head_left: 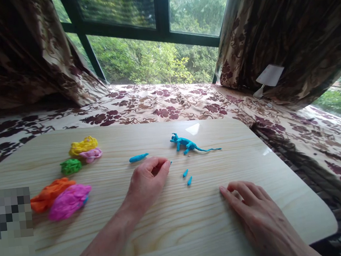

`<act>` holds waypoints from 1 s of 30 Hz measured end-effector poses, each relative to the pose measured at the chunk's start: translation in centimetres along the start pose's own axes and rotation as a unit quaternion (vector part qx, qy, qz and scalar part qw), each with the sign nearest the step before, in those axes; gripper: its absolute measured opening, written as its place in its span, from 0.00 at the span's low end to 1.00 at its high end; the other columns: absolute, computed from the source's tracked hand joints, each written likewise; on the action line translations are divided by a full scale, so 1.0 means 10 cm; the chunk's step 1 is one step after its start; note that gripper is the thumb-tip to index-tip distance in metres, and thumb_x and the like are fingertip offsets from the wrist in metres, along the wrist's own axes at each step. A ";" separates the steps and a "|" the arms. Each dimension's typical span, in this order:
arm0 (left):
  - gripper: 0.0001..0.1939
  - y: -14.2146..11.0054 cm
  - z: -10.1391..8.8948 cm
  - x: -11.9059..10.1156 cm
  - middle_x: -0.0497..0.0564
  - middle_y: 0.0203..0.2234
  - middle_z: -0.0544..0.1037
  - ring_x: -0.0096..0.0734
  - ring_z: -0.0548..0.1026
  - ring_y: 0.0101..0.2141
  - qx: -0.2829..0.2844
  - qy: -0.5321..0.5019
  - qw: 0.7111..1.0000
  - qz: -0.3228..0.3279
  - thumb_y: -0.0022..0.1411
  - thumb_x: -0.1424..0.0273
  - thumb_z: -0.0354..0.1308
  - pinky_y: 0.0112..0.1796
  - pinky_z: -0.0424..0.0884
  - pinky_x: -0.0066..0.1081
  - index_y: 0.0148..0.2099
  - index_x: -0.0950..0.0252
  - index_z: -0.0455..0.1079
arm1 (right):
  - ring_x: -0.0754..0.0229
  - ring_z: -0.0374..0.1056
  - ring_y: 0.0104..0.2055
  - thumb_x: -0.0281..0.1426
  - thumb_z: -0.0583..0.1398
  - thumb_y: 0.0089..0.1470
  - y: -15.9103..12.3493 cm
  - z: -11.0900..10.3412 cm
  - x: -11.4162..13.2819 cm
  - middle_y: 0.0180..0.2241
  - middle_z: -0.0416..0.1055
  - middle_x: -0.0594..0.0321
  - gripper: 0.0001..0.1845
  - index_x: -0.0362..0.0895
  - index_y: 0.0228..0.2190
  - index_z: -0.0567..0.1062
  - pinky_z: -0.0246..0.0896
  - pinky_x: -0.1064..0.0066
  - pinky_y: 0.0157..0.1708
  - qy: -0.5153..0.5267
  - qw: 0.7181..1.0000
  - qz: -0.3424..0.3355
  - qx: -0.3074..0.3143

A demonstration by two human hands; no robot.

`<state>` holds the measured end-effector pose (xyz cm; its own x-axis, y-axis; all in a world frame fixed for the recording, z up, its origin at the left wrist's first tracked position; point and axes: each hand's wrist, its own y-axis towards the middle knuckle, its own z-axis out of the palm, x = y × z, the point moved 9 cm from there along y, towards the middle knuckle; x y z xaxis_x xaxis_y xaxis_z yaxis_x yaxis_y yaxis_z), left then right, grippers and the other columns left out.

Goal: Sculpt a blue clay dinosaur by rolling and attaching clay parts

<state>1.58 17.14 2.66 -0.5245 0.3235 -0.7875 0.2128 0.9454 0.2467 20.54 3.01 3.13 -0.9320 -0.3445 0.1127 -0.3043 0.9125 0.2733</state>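
Note:
My left hand (149,176) is closed in a pinch over the table, with a tiny tip of blue clay piece (171,162) showing at the fingertips. Just right of it lie two small blue clay pieces (187,177), each tapered. Behind them a blue clay animal figure (186,143) with a long thin tail rests on the tabletop. A larger blue clay roll (139,158), pointed at one end, lies behind my left hand. My right hand (253,206) rests on the table at the right, open and holding nothing, its fingers slightly bent.
Lumps of yellow clay (83,145), light pink clay (91,155), green clay (71,166), orange clay (52,192) and bright pink clay (69,202) lie at the left of the wooden table (181,239). Beyond its far edge, a white lamp (269,76) stands on floral cloth.

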 end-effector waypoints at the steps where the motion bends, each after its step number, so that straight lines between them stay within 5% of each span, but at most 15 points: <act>1: 0.11 0.00 0.00 0.00 0.45 0.26 0.76 0.28 0.72 0.29 0.002 0.000 1.000 0.001 0.56 0.62 0.52 0.31 0.65 0.25 0.32 0.62 0.71 | 0.50 0.56 0.48 0.17 0.50 0.47 0.00 0.00 -0.01 0.46 0.62 0.52 0.30 0.42 0.53 0.62 0.56 0.58 0.44 -0.003 1.000 0.004 0.004; 6: 0.11 0.00 0.00 0.00 0.44 0.26 0.75 0.27 0.71 0.28 0.000 0.003 1.000 -0.002 0.56 0.62 0.52 0.31 0.65 0.25 0.33 0.62 0.71 | 0.53 0.57 0.47 0.18 0.50 0.48 0.00 0.02 -0.09 0.45 0.63 0.54 0.28 0.44 0.52 0.63 0.56 0.60 0.45 -0.022 0.999 0.040 0.022; 12: 0.11 0.00 0.01 0.02 0.44 0.27 0.75 0.27 0.71 0.29 0.005 -0.003 1.000 -0.006 0.56 0.62 0.52 0.31 0.65 0.25 0.33 0.62 0.71 | 0.49 0.55 0.51 0.19 0.48 0.49 -0.16 0.05 0.00 0.48 0.61 0.51 0.31 0.41 0.56 0.59 0.56 0.58 0.45 -0.081 0.996 -0.038 -0.005; 17: 0.11 0.00 0.00 0.02 0.44 0.25 0.74 0.27 0.71 0.28 -0.002 0.001 1.000 -0.005 0.56 0.61 0.52 0.31 0.65 0.25 0.33 0.62 0.71 | 0.50 0.55 0.51 0.18 0.48 0.47 -0.13 0.04 -0.04 0.48 0.62 0.51 0.31 0.41 0.54 0.61 0.56 0.58 0.46 -0.079 0.997 -0.007 0.001; 23: 0.11 0.00 0.00 0.01 0.45 0.26 0.75 0.27 0.71 0.28 -0.002 -0.007 1.000 -0.002 0.56 0.62 0.52 0.31 0.65 0.25 0.33 0.63 0.72 | 0.48 0.55 0.52 0.20 0.49 0.47 -0.23 0.01 0.11 0.49 0.62 0.49 0.31 0.39 0.55 0.60 0.57 0.57 0.46 -0.074 0.996 -0.047 -0.002; 30: 0.10 0.00 -0.02 -0.02 0.44 0.25 0.75 0.27 0.71 0.28 -0.012 0.008 1.000 0.003 0.55 0.62 0.53 0.30 0.64 0.24 0.32 0.62 0.72 | 0.51 0.55 0.52 0.19 0.48 0.48 -0.07 0.00 -0.05 0.49 0.62 0.53 0.29 0.43 0.53 0.63 0.55 0.59 0.48 -0.054 0.998 0.029 0.008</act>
<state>1.54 17.06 2.95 -0.5371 0.3301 -0.7763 0.1970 0.9439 0.2651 21.20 2.51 2.91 -0.9634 -0.2670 0.0245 -0.2523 0.9337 0.2541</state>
